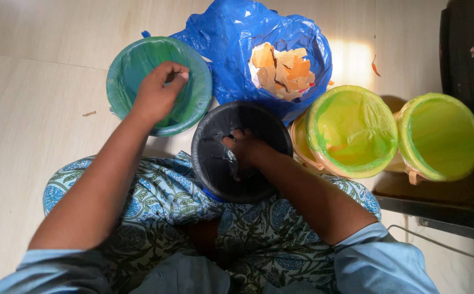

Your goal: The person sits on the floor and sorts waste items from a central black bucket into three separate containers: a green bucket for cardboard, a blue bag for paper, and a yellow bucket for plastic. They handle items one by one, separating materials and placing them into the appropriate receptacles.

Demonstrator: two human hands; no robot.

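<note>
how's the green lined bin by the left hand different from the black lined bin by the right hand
The green-lined bin has a translucent green liner; the black-lined bin has an opaque black one. The green-lined bin stands on the floor, the black-lined bin nearer, against the lap. The left hand is over the green rim; the right hand reaches inside the black. Both are round and bag-lined.

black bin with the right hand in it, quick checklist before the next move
1. Right hand inside the black bin: ok.
2. Black liner covers the bin rim: ok on the visible side; near edge cannot tell.
3. Left hand over the green-lined bin: ok; whether it grips anything, cannot tell.
4. Blue bag open, cardboard scraps inside: ok.
5. Two yellow-green lined bins upright: ok.
6. Floor free of scraps: not ok, bits lie loose.
</note>
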